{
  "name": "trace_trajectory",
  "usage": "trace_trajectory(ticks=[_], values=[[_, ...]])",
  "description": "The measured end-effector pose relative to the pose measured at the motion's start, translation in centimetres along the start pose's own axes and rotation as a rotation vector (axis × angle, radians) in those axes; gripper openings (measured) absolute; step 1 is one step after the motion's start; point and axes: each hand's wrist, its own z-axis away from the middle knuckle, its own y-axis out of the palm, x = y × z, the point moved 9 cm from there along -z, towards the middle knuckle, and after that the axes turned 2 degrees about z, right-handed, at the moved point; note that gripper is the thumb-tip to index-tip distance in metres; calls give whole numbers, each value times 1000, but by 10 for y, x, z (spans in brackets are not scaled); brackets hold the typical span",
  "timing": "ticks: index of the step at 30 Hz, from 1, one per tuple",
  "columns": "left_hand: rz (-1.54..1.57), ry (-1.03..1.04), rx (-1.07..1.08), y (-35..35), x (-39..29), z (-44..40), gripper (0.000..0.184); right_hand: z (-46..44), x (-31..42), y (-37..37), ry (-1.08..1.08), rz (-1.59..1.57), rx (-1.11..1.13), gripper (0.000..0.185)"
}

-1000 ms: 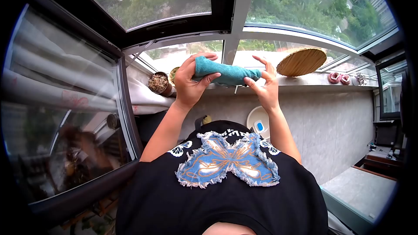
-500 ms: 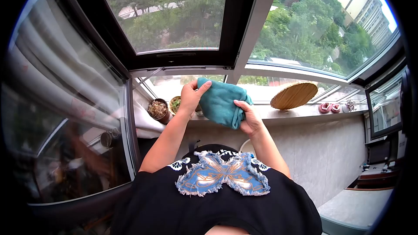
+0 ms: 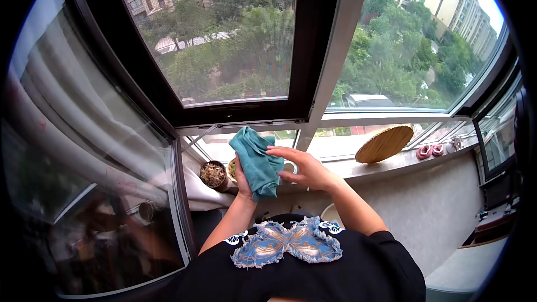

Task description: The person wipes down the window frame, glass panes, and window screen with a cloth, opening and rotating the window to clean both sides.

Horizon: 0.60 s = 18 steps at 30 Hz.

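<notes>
A folded teal cloth [image 3: 256, 162] is held up in front of the window ledge, its surface creased. My left hand [image 3: 244, 183] grips it from the left and below, with most of the fingers hidden behind the fabric. At the cloth's right side, my right hand [image 3: 309, 170] has its fingers stretched out and apart, the fingertips resting on or very near the fabric. Behind the cloth, a pot of green plants [image 3: 231, 168] is partly covered.
A pot of dried plants [image 3: 213, 174] stands at the ledge's left end. A round woven tray [image 3: 384, 144] leans on the ledge, right of my hands. Small pink shoe-like ornaments [image 3: 429, 151] sit farther right. The dark-framed window [image 3: 229, 113] rises ahead; a glass pane [image 3: 112, 201] is at left.
The cloth has shifted left and turned more upright. My left hand has moved from its top corner to its lower left side. My right hand has loosened and spread its fingers.
</notes>
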Motion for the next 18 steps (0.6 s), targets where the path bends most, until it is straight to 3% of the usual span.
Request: trace_trajectory(ticks=[2, 3, 5, 6, 9, 10, 15, 18], values=[[80, -6, 63, 27, -5, -11, 84, -15, 6, -64, -31, 49, -278, 51], [79, -6, 63, 37, -7, -4, 84, -13, 10, -66, -14, 24, -288, 50], [78, 14, 152, 68, -9, -20, 87, -26, 46, -130, -235, 331, -498, 50], [135, -28, 212, 78, -6, -18, 89, -25, 55, -139, -279, 376, -521, 50], [-97, 120, 45, 107, -25, -37, 84, -45, 94, -184, -494, 565, -586, 48], [-128, 129, 93, 126, -37, -45, 81, -52, 103, -196, -538, 589, -580, 46], [-561, 713, 174, 294, -143, -72, 59, -99, 187, -243, -959, 895, -552, 32], [-586, 1118, 64, 397, -201, -88, 52, -122, 219, -257, -1102, 963, -577, 29]])
